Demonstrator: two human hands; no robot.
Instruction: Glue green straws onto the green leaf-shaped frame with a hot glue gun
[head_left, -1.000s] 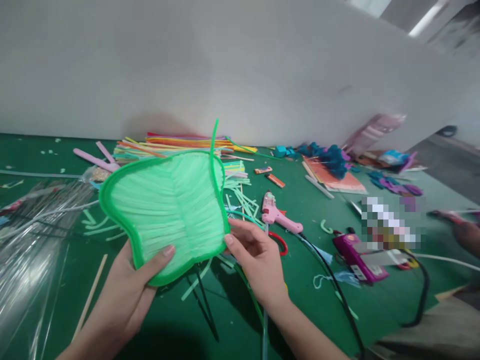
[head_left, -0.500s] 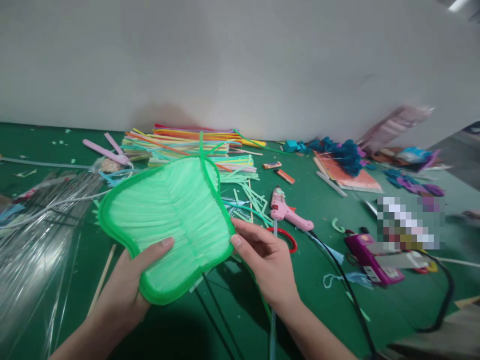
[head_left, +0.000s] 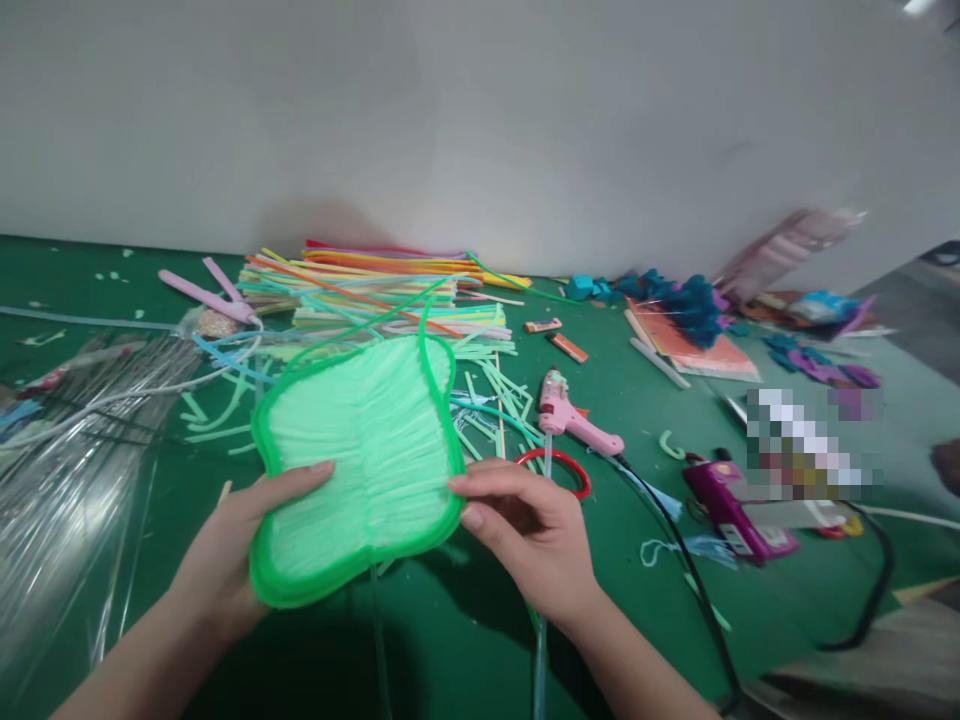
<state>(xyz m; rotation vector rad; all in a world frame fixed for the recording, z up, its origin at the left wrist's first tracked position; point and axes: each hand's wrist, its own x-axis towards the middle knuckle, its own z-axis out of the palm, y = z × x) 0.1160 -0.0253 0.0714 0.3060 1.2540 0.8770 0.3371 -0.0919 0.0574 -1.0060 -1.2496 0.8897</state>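
Observation:
A light-green leaf shape (head_left: 360, 440) made of fuzzy pipe cleaners, with a darker green border, is held up above the table. My left hand (head_left: 232, 550) grips its lower left side, thumb on the front face and fingers hidden behind. At the right edge, my right hand (head_left: 525, 530) pinches the dark green border between thumb and forefinger. A loose green pipe-cleaner end sticks up past the leaf's top. Beyond my right hand lie the red-handled scissors (head_left: 574, 470), partly covered, and a pink glue gun (head_left: 574, 420) with a clear glue stick in it.
Bundled coloured pipe cleaners (head_left: 375, 285) lie by the wall, with cut green pieces (head_left: 495, 395) in front. Pink pliers (head_left: 206, 295) and thin wires (head_left: 90, 480) are at left. A magenta box (head_left: 739, 515), a black cord (head_left: 675, 560) and blue-purple fuzzy pieces (head_left: 690, 310) lie right.
The leaf has turned and shifted slightly right, now facing me more squarely. My left hand moved with it, and my right hand's pinch stays at the right border.

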